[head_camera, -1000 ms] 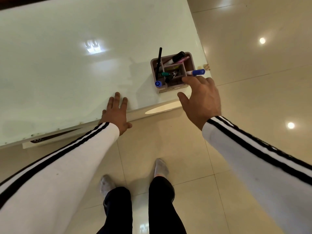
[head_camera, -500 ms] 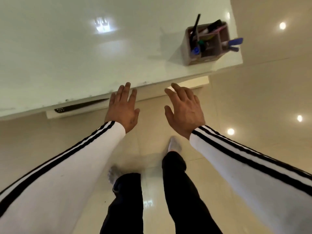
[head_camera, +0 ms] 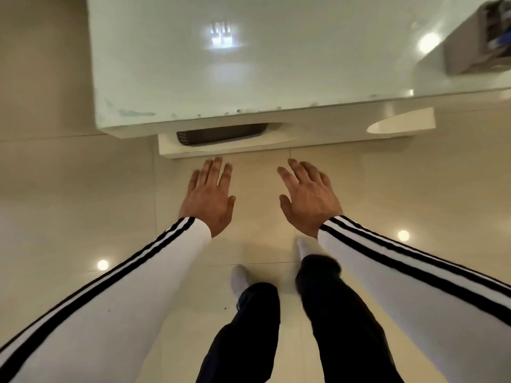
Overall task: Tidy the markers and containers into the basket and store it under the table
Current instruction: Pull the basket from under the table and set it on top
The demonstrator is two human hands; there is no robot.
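My left hand point(head_camera: 210, 197) is stretched out flat, palm down, fingers straight and slightly spread, with nothing in it. My right hand point(head_camera: 309, 200) hangs beside it in the same way, thumb held out to the side, also holding nothing. Both hover over the floor point(head_camera: 69, 203), near the front edge of the white shelf point(head_camera: 304, 145) below the tabletop, and neither touches it. A flat dark thing point(head_camera: 221, 134) lies on that shelf, partly under the edge of the table point(head_camera: 249, 78). My sleeves are white with black stripes, and below them my legs in dark trousers and white socks stand on the tiles. The basket point(head_camera: 464, 53) sits on the table near its right end, well apart from both hands, blurred and cut off by the frame. Something blue point(head_camera: 500, 40) shows inside it, but I cannot tell what it is.
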